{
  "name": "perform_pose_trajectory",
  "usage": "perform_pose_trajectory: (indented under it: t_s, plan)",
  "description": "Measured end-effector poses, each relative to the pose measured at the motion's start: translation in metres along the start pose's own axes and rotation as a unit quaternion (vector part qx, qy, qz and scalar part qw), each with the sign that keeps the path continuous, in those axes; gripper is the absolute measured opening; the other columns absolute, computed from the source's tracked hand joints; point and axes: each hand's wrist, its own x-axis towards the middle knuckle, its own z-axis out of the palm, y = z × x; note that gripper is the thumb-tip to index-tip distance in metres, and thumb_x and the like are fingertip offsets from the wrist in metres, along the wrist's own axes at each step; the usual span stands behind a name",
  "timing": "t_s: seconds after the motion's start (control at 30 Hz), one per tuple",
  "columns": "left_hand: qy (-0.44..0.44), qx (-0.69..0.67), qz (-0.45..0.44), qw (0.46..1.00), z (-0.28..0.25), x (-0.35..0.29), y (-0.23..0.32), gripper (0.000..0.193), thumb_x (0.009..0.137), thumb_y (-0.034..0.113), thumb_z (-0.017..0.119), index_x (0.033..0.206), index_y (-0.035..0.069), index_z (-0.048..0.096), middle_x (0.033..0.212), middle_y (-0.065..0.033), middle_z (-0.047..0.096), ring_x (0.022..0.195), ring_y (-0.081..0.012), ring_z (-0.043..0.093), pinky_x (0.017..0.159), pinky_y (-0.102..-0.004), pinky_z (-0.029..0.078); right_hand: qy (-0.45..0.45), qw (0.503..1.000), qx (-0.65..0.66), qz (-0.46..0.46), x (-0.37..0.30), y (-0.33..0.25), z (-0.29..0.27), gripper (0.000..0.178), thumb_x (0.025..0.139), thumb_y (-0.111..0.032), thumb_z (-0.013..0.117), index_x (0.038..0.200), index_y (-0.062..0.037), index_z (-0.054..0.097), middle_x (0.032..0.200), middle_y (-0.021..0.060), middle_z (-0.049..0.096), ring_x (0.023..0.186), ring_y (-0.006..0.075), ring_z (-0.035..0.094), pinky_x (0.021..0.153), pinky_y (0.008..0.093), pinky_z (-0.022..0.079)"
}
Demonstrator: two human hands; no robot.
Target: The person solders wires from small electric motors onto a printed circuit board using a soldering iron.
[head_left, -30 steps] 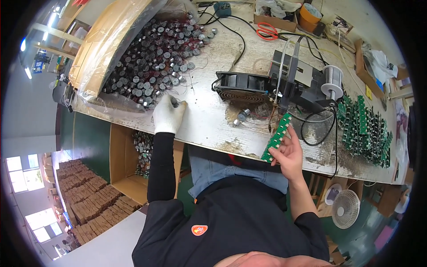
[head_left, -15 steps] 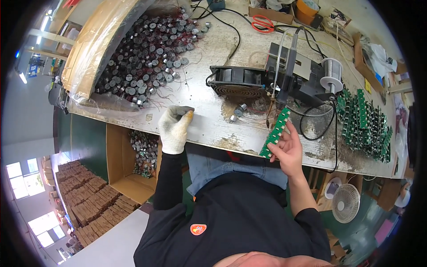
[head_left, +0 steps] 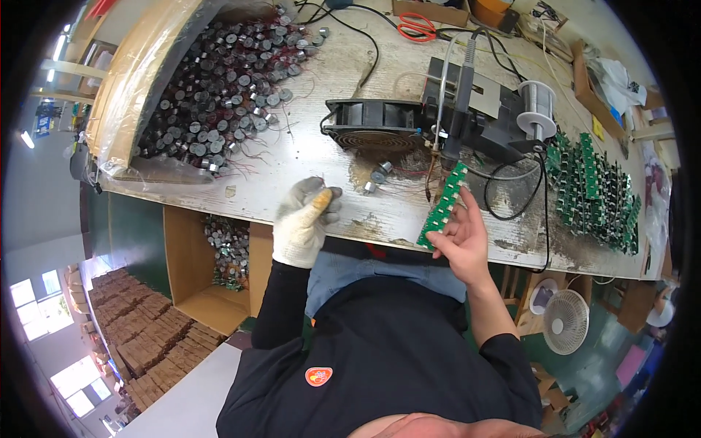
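Note:
My right hand [head_left: 465, 237], bare, grips a narrow green circuit board strip [head_left: 442, 212] between thumb and fingers, tilted above the bench's front edge. Close beyond the strip, the thin tip of a soldering iron [head_left: 429, 186] points down. My left hand [head_left: 303, 223] wears a white glove with grey fingers, one stained yellow. Its fingers are curled in against the thumb; whatever they may pinch is too small to make out. Between the hands, a few round metal parts with wires [head_left: 380, 173] lie on the bench by a black fan [head_left: 376, 125].
A large heap of wired round metal parts [head_left: 219, 109] fills the back left beside a plastic-lined carton [head_left: 131, 95]. Solder wire sits on a spool [head_left: 537, 102]. Green boards [head_left: 595, 190] are stacked at right. Red-handled scissors [head_left: 416, 27] lie behind; an open carton [head_left: 212, 292] stands below.
My left hand has shifted right and slightly down, its thumb and fingers turning upward. The right hand still holds the green board strip near the iron. The whole view has shifted slightly.

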Motion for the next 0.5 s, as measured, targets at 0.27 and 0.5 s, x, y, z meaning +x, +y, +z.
perform_pose_trajectory:
  t_s: [0.27, 0.5]
  plan:
    - [-0.053, 0.029, -0.077, 0.995, 0.028, -0.014, -0.025, 0.033, 0.088, 0.017, 0.065, 0.108, -0.007, 0.054, 0.089, -0.0115, 0.061, 0.073, -0.0153, 0.058, 0.063, -0.0241, 0.049, -0.014, 0.999, -0.010, 0.038, -0.001, 0.001, -0.006, 0.087, 0.078, 0.010, 0.064, 0.146, -0.0055, 0.013, 0.106, 0.0174, 0.053, 0.071, 0.0156, 0.064, 0.052, 0.0230, 0.052]
    - [-0.068, 0.167, -0.067, 0.981, 0.050, -0.022, -0.037, 0.024, 0.087, 0.020, 0.066, 0.095, -0.003, 0.065, 0.077, -0.0060, 0.064, 0.065, -0.0108, 0.058, 0.061, -0.0232, 0.046, -0.042, 0.997, 0.022, 0.060, -0.007, -0.002, -0.005, 0.084, 0.080, 0.008, 0.064, 0.147, -0.0070, 0.014, 0.098, 0.0143, 0.058, 0.070, 0.0157, 0.064, 0.055, 0.0240, 0.054]
